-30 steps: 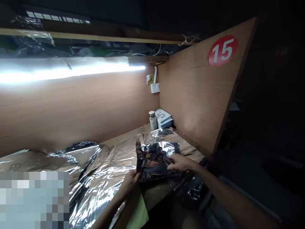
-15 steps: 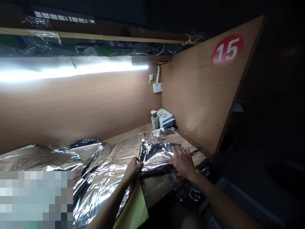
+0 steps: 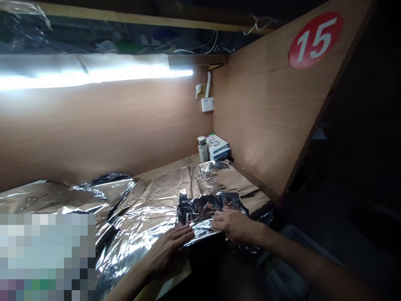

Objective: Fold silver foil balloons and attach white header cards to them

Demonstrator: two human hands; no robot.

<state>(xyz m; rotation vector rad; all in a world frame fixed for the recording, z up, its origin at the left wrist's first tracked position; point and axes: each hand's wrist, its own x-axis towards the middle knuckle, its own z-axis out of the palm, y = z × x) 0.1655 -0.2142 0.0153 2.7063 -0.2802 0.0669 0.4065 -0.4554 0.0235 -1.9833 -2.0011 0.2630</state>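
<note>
A shiny silver plastic film piece (image 3: 205,205) lies crumpled near the front edge of the workbench, its front part drawn into a narrow bright strip. My left hand (image 3: 172,242) rests on the left end of that strip, fingers stretched out flat, thumb hidden. On the right end lies my right hand (image 3: 233,223), its fingers extended over the film and its palm turned down. Beneath them, a larger wrinkled silver sheet (image 3: 166,190) covers the bench. A yellowish sheet (image 3: 167,282) shows partly under my left forearm.
In the back corner stand a bottle with a metal lid (image 3: 202,149) and a stack of booklets (image 3: 218,146). A wooden partition (image 3: 266,104) marked 15 rises on the right. A light tube (image 3: 125,76) runs along the back wall. A grey plastic basket (image 3: 307,240) sits low at right.
The film piece has come toward the front edge and crumpled. My left hand has gone from pinching its edge to lying flat; my right hand has moved nearer. The view has tilted down.
</note>
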